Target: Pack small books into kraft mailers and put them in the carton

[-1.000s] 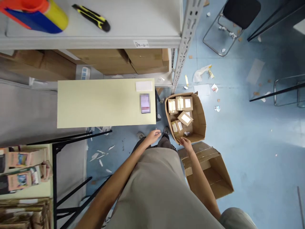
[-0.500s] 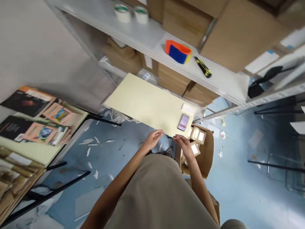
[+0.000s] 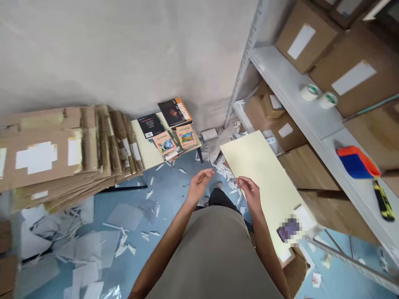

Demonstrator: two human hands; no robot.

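My left hand hangs in front of my body over the floor, its fingers loosely stretched and nothing in them. My right hand is level with it, fingers slightly bent and apart, also holding nothing. It overlaps the near edge of a pale yellow table in view; whether it touches the table I cannot tell. On that table lie a phone with a blurred screen and a white box-like item beside it. Ahead of my left hand, books with peach covers and a black-and-orange book rest on another table.
Flattened cardboard boxes are stacked at the left. A metal shelf on the right carries cartons, tape rolls, a blue-and-orange band and a yellow-black cutter. Paper scraps litter the blue floor. An open carton stands below.
My view has turned left, from the shelf and phone table toward the books and flattened boxes. Both hands stay empty in front of my body.
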